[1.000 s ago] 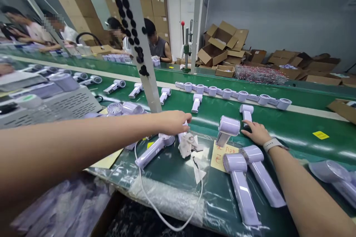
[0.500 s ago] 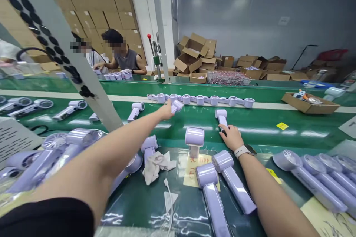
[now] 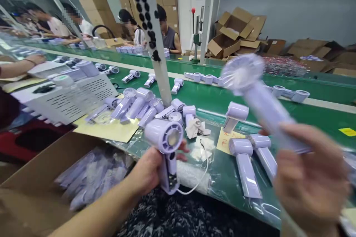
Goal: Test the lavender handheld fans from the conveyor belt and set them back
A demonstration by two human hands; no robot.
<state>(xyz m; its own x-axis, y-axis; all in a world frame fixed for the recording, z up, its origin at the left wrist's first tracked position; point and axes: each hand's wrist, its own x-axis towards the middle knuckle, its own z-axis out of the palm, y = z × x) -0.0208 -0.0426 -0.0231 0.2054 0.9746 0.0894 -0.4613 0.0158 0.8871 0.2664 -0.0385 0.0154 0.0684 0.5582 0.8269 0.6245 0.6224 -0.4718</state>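
Green belting covers the long conveyor (image 3: 239,98) that crosses the scene, and small lilac fans lie scattered and in a row along it, spread out so each can be picked off singly. Nearer, the table (image 3: 222,181) is wrapped in clear plastic film, probably to keep the fan housings from scuffing. A brown cardboard box (image 3: 36,170) stands open at the table's near edge, below the left arm, with bagged lilac pieces inside it, within easy reach.

On a yellow sheet (image 3: 111,130) a cluster of fans (image 3: 139,105) lies side by side, heads pointing away, leaning toward a slanted white post.

The right hand (image 3: 311,177) is closed around the handle of a lilac fan (image 3: 258,96), lifted high with its round head up; it is motion-blurred. The left hand (image 3: 151,170) grips a second fan (image 3: 167,144) by the handle, upright, its grille turned to the camera, held just off the table's front edge above a white cable (image 3: 198,181).

Two more fans (image 3: 250,163) lie flat beside a yellow note (image 3: 226,139) with red handwriting, too small to read. No brand marks are legible.
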